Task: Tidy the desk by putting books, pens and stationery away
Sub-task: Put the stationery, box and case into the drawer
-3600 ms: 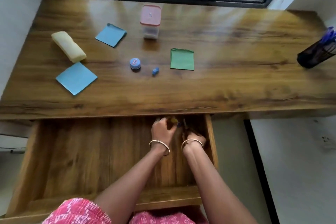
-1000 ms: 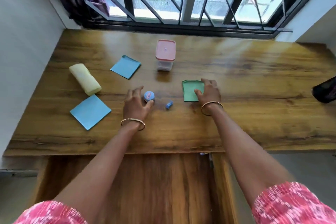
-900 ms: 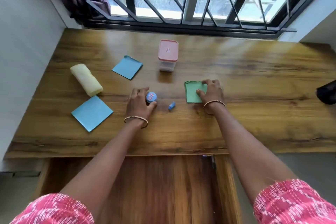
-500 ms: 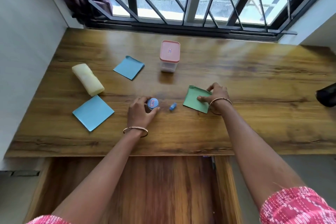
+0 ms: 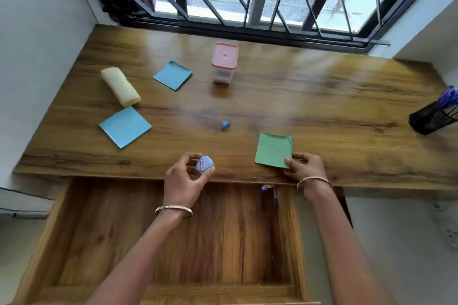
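My left hand [image 5: 184, 179] grips a small round blue container [image 5: 204, 165] just above the desk's front edge, over the open wooden drawer [image 5: 104, 238]. My right hand [image 5: 306, 168] pinches the near right corner of a green sticky-note pad [image 5: 273, 150] lying near the front edge of the desk [image 5: 322, 111]. A tiny blue sharpener-like piece [image 5: 225, 124] lies mid-desk. Two blue sticky-note pads, one [image 5: 125, 127] at the left and one [image 5: 173, 75] farther back, rest on the desk.
A pale yellow roll [image 5: 120, 86] lies at the left. A clear box with a pink lid [image 5: 224, 62] stands at the back centre. A black mesh pen holder [image 5: 432, 116] with blue pens sits at the right edge. Something small and blue [image 5: 264, 188] shows in the drawer's back right corner.
Both hands have pulled back toward the desk's front edge. The left hand lifted the blue container and carried it along; the right hand dragged the green pad nearer.
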`<action>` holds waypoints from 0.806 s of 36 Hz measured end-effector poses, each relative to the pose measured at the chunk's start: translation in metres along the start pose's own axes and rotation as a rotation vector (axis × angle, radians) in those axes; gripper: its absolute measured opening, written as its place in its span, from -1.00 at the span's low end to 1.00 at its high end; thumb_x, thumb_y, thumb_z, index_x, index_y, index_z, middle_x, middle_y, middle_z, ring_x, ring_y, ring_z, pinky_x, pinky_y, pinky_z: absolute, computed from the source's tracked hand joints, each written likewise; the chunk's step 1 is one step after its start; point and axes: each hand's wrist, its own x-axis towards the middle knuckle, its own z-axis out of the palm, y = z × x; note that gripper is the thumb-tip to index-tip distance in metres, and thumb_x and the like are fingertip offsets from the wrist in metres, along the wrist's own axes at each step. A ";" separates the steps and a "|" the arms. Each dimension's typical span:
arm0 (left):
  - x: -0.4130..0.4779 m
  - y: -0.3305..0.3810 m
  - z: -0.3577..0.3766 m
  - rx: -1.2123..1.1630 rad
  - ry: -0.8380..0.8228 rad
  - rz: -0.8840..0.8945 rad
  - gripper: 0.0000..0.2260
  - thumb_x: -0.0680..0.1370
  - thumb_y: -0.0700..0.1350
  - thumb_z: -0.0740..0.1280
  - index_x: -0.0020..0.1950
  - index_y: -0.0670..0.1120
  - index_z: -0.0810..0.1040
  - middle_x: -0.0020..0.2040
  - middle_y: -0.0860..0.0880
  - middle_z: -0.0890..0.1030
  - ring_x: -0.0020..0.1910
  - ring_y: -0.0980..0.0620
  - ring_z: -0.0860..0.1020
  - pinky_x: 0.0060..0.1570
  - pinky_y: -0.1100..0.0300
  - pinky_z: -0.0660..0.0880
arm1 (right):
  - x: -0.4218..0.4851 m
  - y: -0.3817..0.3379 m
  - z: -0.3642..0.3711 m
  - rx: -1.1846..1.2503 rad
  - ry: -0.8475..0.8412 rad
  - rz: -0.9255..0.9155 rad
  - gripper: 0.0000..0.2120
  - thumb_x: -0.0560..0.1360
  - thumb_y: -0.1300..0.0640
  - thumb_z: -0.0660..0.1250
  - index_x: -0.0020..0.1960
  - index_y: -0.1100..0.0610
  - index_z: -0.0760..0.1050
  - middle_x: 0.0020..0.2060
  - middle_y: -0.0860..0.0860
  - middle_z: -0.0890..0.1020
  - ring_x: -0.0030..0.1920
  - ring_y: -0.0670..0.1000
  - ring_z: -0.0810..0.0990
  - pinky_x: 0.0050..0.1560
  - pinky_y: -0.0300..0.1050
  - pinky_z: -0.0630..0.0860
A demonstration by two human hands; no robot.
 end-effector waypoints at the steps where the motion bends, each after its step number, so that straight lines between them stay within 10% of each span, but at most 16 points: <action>1: -0.007 0.000 0.001 -0.007 0.002 -0.008 -0.69 0.34 0.00 0.57 0.01 0.07 0.58 -0.12 0.14 0.67 -0.21 0.22 0.63 -0.12 0.22 0.61 | -0.016 0.002 -0.003 0.068 -0.005 0.004 -0.83 0.50 0.39 0.36 0.08 0.30 0.49 -0.02 0.20 0.60 -0.10 0.11 0.65 -0.23 -0.17 0.67; 13: -0.066 -0.010 0.006 0.008 0.016 -0.060 -0.71 0.30 0.08 0.57 -0.05 0.11 0.59 -0.16 0.15 0.66 -0.19 0.21 0.62 -0.11 0.10 0.61 | -0.129 0.072 -0.008 0.078 -0.210 0.169 -0.87 0.47 0.40 0.40 0.00 0.31 0.56 -0.03 0.23 0.66 -0.07 0.14 0.72 -0.20 -0.09 0.68; 23: -0.087 -0.032 0.011 0.059 -0.007 -0.125 -0.71 0.30 0.10 0.56 -0.05 0.11 0.59 -0.17 0.16 0.65 -0.17 0.19 0.61 -0.11 0.07 0.59 | -0.085 0.107 0.051 0.110 0.092 0.354 -0.75 0.40 0.38 0.49 0.06 0.32 0.59 0.03 0.22 0.61 -0.27 0.09 0.65 -0.26 -0.08 0.67; 29: -0.084 -0.038 0.010 0.090 -0.040 -0.142 -0.70 0.32 0.08 0.56 -0.01 0.08 0.60 -0.13 0.15 0.65 -0.13 0.21 0.60 -0.11 0.17 0.58 | -0.065 0.090 0.070 0.432 0.145 0.412 -0.82 0.47 0.55 0.25 -0.09 0.31 0.43 -0.10 0.18 0.49 -0.12 0.19 0.58 0.03 0.18 0.61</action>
